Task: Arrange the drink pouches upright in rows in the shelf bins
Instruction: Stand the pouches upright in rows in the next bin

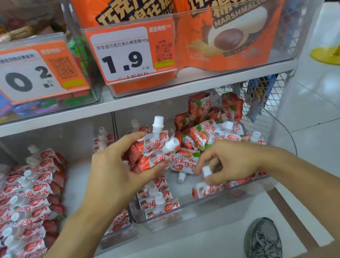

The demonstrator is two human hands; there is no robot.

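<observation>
Progress looks uneven across the two clear bins on the lower shelf. Your left bin (pixel 122 230) holds strawberry drink pouches in tidy overlapping rows (pixel 22 203) along its left side, white caps pointing the same way, though they lean back rather than stand fully upright; the middle strip of that bin's floor is bare, and a short line of pouches sits against its right wall. Your right bin (pixel 199 204) is the unfinished one — a short started row (pixel 158 200) runs along its front left, while a loose heap (pixel 207 129) of pouches lies tumbled at the back and right, some on their sides, one cap pointing down.

Your left hand (pixel 116 177) grips a small bundle of pouches (pixel 152 151), at least two as far as I can tell, fingers curled over the top and thumb pressed underneath, caps up and tilted right, held above the right bin's left part. Your right hand (pixel 230 161) is low in the right bin, fingertips pinching the white cap of a single pouch (pixel 207 187) that lies near the front wall.

My judgement: roughly half the job is done. The bundle in your left hand needs setting into the row, and the heap — most of the right bin's stock — is left to sort and stand up.
</observation>
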